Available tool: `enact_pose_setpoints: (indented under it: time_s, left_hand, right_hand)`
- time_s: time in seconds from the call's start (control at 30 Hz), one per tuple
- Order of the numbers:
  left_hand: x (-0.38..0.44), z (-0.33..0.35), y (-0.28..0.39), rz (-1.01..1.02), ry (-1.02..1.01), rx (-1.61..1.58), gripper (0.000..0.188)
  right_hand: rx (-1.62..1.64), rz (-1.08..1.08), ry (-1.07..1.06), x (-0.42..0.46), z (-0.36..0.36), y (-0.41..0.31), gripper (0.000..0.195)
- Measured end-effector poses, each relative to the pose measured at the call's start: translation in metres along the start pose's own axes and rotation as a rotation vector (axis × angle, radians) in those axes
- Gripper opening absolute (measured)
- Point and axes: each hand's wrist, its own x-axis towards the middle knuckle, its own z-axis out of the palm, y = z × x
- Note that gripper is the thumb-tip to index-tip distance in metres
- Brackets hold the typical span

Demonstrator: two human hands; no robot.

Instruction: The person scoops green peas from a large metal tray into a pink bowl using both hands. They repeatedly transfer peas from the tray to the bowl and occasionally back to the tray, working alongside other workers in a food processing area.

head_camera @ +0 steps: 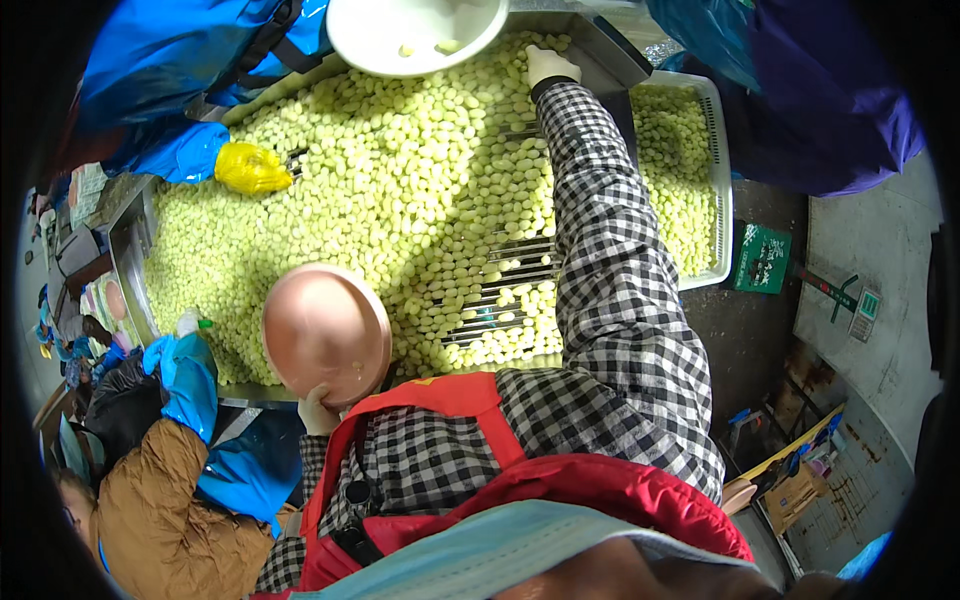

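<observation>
A metal sorting table with a slatted bed [525, 259] is heaped with loose pale green grapes [405, 165]. My left hand [320, 411], in a pale glove, grips the rim of a pink plastic basin [327, 334] at the table's near edge. The basin is tilted, and a small bit lies on its inner wall. Stretched across the table, my right hand [551, 66] wears a pale glove and rests at the grapes by the far right corner. Its fingertips are hard to make out, so I cannot tell what they hold.
A white crate [721, 187] full of grapes stands right of the table. Across the table, a white basin [420, 34] overhangs the grapes, and a co-worker's yellow-gloved hand [253, 169] touches them. Another co-worker's blue sleeve [187, 375] is at left. A green box [763, 259] lies beyond the crate.
</observation>
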Motion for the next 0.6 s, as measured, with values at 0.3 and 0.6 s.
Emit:
enact_pose_setpoints:
  time_s: [0.3, 0.6]
  left_hand:
    - [-0.017, 0.009, -0.010, 0.089, 0.034, -0.050, 0.029]
    - [-0.029, -0.007, -0.028, -0.174, 0.096, -0.134, 0.032]
  right_hand:
    - [0.568, -0.147, 0.231, -0.097, 0.086, -0.021, 0.018]
    - [0.650, -0.452, 0.077, -0.297, 0.049, -0.192, 0.024]
